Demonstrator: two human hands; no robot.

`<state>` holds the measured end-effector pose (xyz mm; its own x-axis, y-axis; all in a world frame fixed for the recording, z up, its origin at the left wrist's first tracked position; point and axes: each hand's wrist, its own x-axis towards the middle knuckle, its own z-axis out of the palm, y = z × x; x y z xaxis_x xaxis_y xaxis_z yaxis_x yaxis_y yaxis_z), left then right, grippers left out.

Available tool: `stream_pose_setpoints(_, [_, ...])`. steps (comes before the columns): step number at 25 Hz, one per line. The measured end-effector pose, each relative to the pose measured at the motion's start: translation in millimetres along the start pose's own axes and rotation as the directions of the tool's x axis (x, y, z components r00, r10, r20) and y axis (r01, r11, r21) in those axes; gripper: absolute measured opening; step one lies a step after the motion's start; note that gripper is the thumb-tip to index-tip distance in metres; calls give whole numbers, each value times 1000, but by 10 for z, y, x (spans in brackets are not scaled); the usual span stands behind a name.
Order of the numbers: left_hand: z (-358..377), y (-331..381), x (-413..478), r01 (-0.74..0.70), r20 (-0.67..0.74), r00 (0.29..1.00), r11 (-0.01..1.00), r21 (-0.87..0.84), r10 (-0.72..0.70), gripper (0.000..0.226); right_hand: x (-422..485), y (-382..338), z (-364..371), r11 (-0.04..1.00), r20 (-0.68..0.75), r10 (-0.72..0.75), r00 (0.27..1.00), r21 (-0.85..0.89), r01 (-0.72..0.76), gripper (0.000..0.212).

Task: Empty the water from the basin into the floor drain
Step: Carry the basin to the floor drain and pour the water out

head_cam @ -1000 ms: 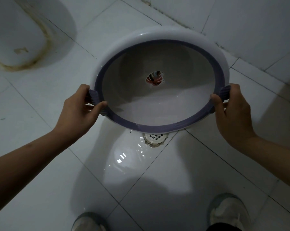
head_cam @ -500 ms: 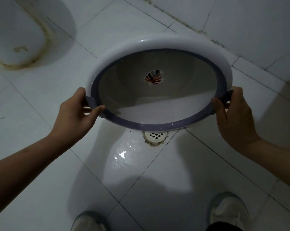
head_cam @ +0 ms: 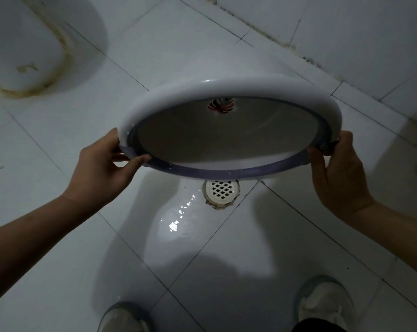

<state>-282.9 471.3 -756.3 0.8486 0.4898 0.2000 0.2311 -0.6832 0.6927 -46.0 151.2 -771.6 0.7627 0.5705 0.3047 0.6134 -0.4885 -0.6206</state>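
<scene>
- The basin (head_cam: 226,140) is white with a purple rim band and is held in the air above the tiled floor (head_cam: 59,248).
- The basin is tipped steeply toward the person, so its open side faces the camera and its near rim hangs lowest.
- The left hand (head_cam: 102,168) is closed on the ribbed purple handle (head_cam: 128,150) at the basin's left edge, with the thumb pressed on the rim and the fingers curled behind it.
- The right hand (head_cam: 339,171) is closed on the matching handle at the basin's right edge; only a small part of that handle shows past the fingers.
- A small coloured mark (head_cam: 223,105) sits at the centre of the basin's bottom, partly cut off by the far rim.
- No pooled water can be made out inside the basin.
- The floor drain (head_cam: 220,191) is a round white grate set where 4 tiles meet, directly under the basin's near rim and partly covered by it.
- A wet patch (head_cam: 178,221) with bright reflections lies on the tile just left of the drain, toward the person.
- A stained white fixture (head_cam: 18,49) sits on the floor at the upper left, well apart from the basin.
- 2 light shoes (head_cam: 324,305) stand at the bottom edge.
</scene>
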Motion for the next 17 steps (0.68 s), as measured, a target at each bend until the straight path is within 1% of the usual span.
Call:
stream_pose_setpoints(5, [-53, 83, -25, -92, -24, 995, 996, -5, 92, 31, -4, 13, -33, 997, -28, -50, 998, 52, 52, 50])
stream_pose_setpoints(8, [-65, 134, -89, -143, -17, 990, 990, -13, 143, 24, 22, 7, -41, 995, -55, -35, 998, 88, 40, 56])
stream_pose_setpoints(10, [-70, 109, -111, -150, -22, 988, 989, 11, 150, 24, 6, 13, -27, 995, -64, -30, 997, 97, 36, 54])
stream_pose_setpoints(12, [-78, 73, -94, -163, -32, 986, 985, 55, 164, 34, -27, 38, -1, 996, -75, -27, 997, 79, 33, 50])
stream_pose_setpoints(13, [-76, 61, -80, -172, -32, 984, 983, 66, 174, 35, -43, 55, 10, 998, -83, -19, 996, 64, 24, 46])
stream_pose_setpoints(15, [-45, 54, -59, -190, -23, 981, 980, 52, 192, 28, -51, 85, 27, 998, -90, 1, 996, 64, 5, 40])
stream_pose_setpoints(17, [20, 84, -45, -173, -5, 985, 985, 9, 173, 29, -44, 100, 31, 995, -80, 29, 996, 95, -21, 31])
